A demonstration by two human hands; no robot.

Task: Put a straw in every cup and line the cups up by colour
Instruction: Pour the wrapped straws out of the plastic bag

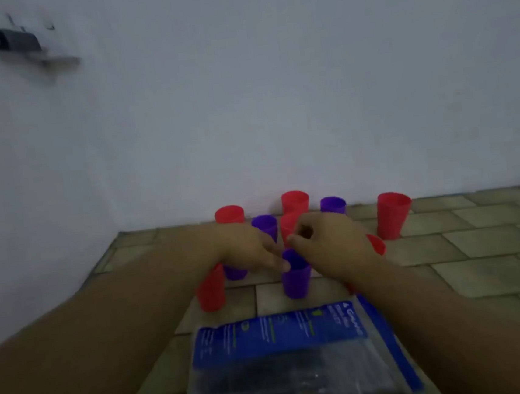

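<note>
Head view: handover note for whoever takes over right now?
Left hand: fingers straight, tips at the rim of the front purple cup.
Right hand: fingers curled over the cluster; too blurred to tell if it holds anything.
Things: red cups and the other purple cups stand upright, mixed in a loose cluster near the wall on the tiled surface. The straw bag lies nearest the camera.
Done: nothing visible; no cup shows a straw, and colours are unsorted.
Left: a straw into every cup, then line up by colour.
</note>
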